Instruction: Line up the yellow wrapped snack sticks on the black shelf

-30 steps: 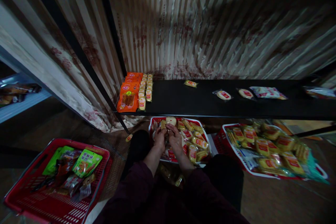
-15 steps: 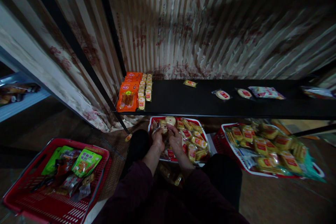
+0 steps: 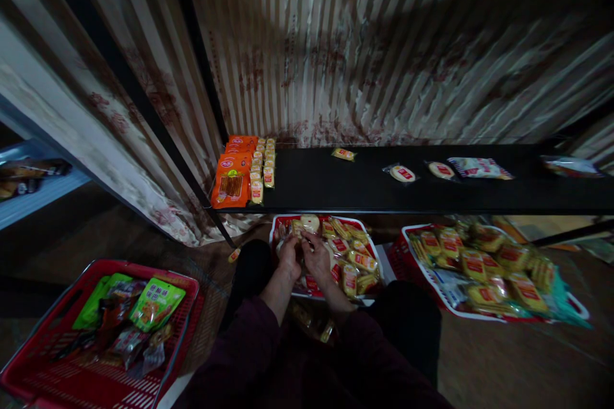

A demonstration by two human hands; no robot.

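Nearest the camera it's 2 dark knees [image 3: 415,319] either side of the middle basket [image 3: 274,230], so I guess it's parked there to keep everything within easy reach. Off to the left, the left basket [image 3: 52,377] has green pouches [image 3: 157,303] and darker packs tossed in loosely, probably just being carried, not displayed. Both forearms go straight out, and the left hand [image 3: 288,259] and right hand [image 3: 317,261] are down among the wrapped snacks [image 3: 350,278] in the middle basket, near its far left corner. Each grip has fingers bent in toward the other, nearly meeting; can't tell if either is pinching a packet, too dim and the hands block it. A pale round pack [image 3: 309,223] sits just past the fingertips. The right basket [image 3: 403,262] is heaped with similar yellow packs, angled outside the right knee, maybe to leave legroom. Further out on the black shelf [image 3: 307,185], orange packs [image 3: 231,185] overlap at the left end beside 2 rows of small yellow packs [image 3: 257,190], fronts facing out, likely so labels read easily. Along the rest lie 1 small yellow packet [image 3: 344,154], 2 round packs [image 3: 401,173] and a pale pouch [image 3: 480,168], spaced like markers, then the striped curtain [image 3: 336,77].
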